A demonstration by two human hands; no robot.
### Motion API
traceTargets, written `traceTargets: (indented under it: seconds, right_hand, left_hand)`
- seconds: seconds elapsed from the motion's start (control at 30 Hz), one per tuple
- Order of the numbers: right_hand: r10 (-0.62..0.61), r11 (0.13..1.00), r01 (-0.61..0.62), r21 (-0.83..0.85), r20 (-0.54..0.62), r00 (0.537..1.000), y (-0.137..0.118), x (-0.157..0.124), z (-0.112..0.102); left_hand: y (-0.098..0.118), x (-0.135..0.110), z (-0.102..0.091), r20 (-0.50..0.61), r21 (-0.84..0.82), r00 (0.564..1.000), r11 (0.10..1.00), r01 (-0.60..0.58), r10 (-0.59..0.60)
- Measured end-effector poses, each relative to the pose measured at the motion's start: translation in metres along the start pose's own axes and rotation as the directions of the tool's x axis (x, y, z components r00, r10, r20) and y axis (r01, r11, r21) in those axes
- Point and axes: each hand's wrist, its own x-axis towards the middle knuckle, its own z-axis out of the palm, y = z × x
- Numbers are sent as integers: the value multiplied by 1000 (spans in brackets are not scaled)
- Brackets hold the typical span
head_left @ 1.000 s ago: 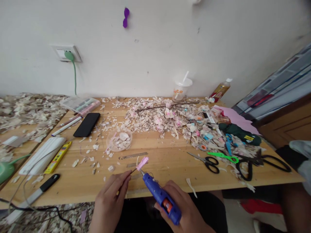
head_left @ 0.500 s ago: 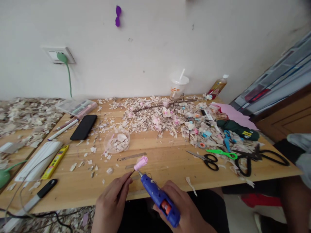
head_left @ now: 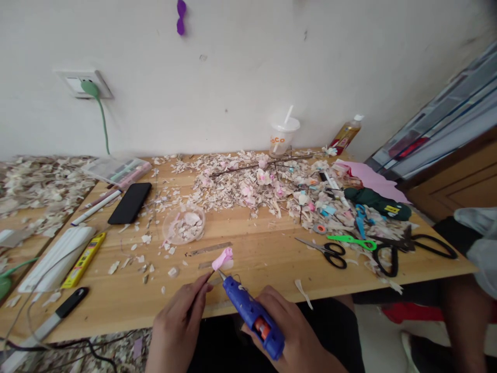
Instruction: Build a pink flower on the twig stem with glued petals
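Pink flower (head_left: 222, 258), stem (head_left: 210, 275) pinched by left hand (head_left: 176, 317), has been turned, seemingly re-angled for glue gun (head_left: 246, 306) gripped by right hand (head_left: 293, 326).

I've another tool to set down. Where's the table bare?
Bare wood lies between the plastic dish and the small black scissors, beyond the glue gun. Another patch borders the black-handled blade and the left hand. Crowded: the back, around the flowering branch, and right, around the dark green bundle.
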Motion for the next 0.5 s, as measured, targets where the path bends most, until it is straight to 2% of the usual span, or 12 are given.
traceTargets:
  seconds: [0.27, 0.37, 0.5]
  right_hand:
    - [-34, 998, 31, -63, -52, 998, -8, 6, -5]
    - [-62, 998, 61, -19, -57, 996, -8, 6, -5]
    - [-139, 990, 142, 21, -127, 982, -4, -1, -5]
  left_hand:
    - [-5, -3, 2, 9, -41, 999, 998, 43, -43]
    - [-8, -4, 2, 0, -57, 996, 995, 88, -88]
    - [-14, -1, -2, -38, -63, 985, 984, 168, -171]
